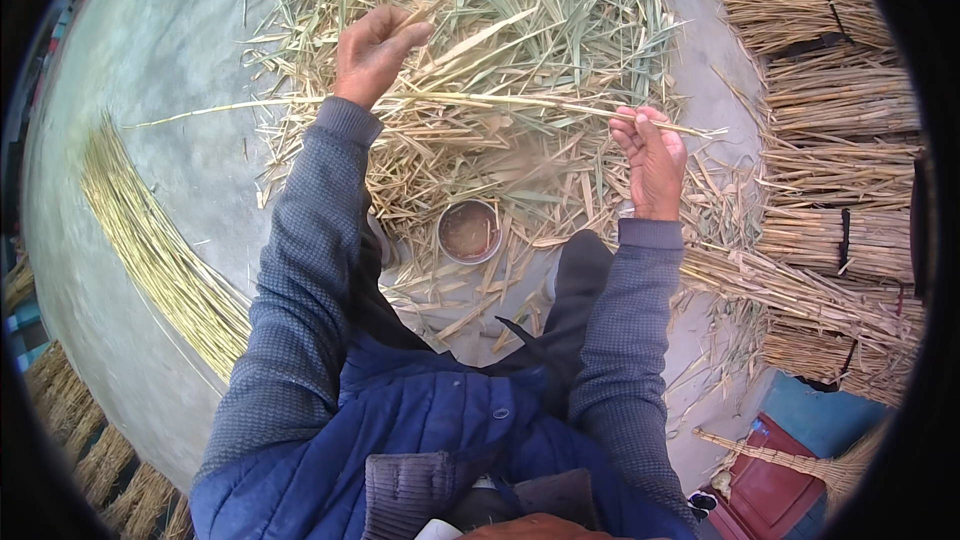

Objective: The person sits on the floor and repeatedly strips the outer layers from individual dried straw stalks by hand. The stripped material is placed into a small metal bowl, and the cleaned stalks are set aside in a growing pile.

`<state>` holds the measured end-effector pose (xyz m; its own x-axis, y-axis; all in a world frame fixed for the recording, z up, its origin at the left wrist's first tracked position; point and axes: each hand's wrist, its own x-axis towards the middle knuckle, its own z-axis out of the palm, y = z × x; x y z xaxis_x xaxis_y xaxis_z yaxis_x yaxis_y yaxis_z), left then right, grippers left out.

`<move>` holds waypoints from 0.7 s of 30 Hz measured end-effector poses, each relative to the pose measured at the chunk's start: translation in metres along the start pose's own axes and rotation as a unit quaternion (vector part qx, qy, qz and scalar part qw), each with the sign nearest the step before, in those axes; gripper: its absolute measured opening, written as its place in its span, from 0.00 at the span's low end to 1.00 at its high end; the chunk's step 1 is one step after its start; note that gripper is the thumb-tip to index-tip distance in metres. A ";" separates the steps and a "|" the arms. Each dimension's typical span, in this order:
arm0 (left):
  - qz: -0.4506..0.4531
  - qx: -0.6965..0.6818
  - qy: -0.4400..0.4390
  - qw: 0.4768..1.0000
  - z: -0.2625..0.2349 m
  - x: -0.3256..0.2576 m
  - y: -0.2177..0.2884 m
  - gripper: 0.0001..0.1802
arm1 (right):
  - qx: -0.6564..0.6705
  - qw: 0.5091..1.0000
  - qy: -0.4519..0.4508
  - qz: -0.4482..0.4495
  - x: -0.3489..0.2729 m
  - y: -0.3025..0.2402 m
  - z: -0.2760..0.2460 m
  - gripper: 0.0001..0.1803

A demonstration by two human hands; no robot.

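**Stalk held across a heap of husks**

Over the heap of dry leaves and husks (500, 70), a long pale stalk (480, 100) runs level, left to right. Right hand (655, 155) is fisted around it near one end, steadying. Left hand (375, 50) sits farther along with fingers pinched at the stalk, seemingly on a leaf sheath; the grip is partly hidden. A small round metal bowl (469, 232) stands near the knees. Cleaned stalks (160, 240) fan out on the concrete floor (170, 70) at left; tied bundles (840, 140) are stacked at right, kept apart from the waste.
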<state>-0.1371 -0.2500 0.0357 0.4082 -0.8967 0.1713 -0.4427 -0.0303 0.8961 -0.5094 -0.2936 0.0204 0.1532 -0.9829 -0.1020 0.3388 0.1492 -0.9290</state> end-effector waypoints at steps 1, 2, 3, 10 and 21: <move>0.072 0.221 -0.012 0.973 -0.001 0.000 -0.001 0.13 | -0.001 1.000 -0.010 0.000 -0.001 -0.001 0.000 0.14; 0.199 0.336 0.022 0.920 0.004 -0.004 0.000 0.18 | 0.000 1.000 -0.019 -0.001 -0.001 -0.002 0.001 0.15; 0.243 0.320 0.010 0.916 0.011 -0.008 0.001 0.19 | -0.001 1.000 -0.019 0.001 -0.002 -0.002 0.002 0.15; 0.287 0.155 -0.227 0.918 0.069 -0.032 0.033 0.13 | -0.013 1.000 -0.017 -0.015 -0.004 -0.006 0.013 0.17; 0.358 0.219 -0.098 0.902 0.091 -0.040 0.023 0.11 | -0.067 0.992 0.096 -0.047 -0.007 0.006 0.027 0.19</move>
<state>-0.2364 -0.2553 0.0124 -0.2386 -0.8153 0.5277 -0.8275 0.4550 0.3288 -0.4831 -0.2833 0.0254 -0.0575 -0.9961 -0.0667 0.2148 0.0529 -0.9752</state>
